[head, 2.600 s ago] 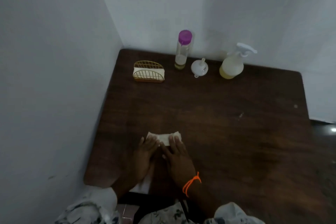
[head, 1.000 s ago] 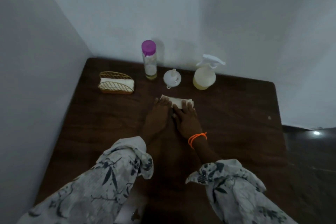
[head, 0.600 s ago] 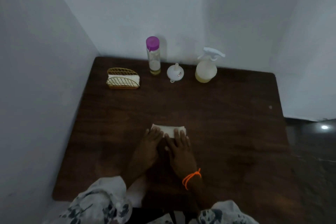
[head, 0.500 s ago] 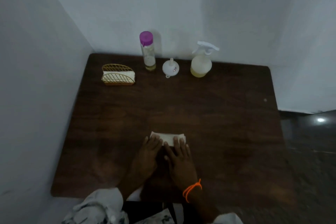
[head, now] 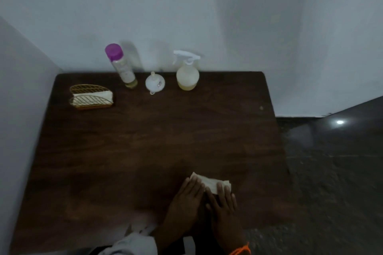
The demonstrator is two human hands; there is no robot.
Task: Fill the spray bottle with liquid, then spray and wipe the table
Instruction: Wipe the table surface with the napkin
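Head view: looking down on a dark wooden table (head: 145,151) set into a pale corner, light dim and edges soft.
Step in hand: wiping, judged from both hands pressing a folded cloth to the tabletop; filling and spraying look done, given the capped spray bottle set aside.
Left hand (head: 184,203): flat, palm down, fingers extended over the left end of the folded cloth (head: 209,182); not curled round anything, simply pressing.
Right hand (head: 224,211): likewise flat and spread, fingertips on the right end of the cloth; orange band (head: 240,251) at the wrist.
Cloth: near edge of the table, right of centre, pale and folded into a narrow strip, partly hidden under the fingers.
Spray bottle (head: 187,73): far edge, upright, white trigger head on, yellowish liquid in the lower part; level hard to read in this light, perhaps a quarter full.
Funnel (head: 155,83): far edge, just left of the spray bottle, lying on the table.
Supply bottle (head: 121,65): far edge, left of the funnel, purple cap on, a little liquid at the bottom.
Napkin holder (head: 91,97): far left, gold wire, white napkins inside.
Next move, as a judgement: pushing the cloth across the unwiped stretch, with even downward pressure from both palms and a path kept short of the bottles along the far edge.
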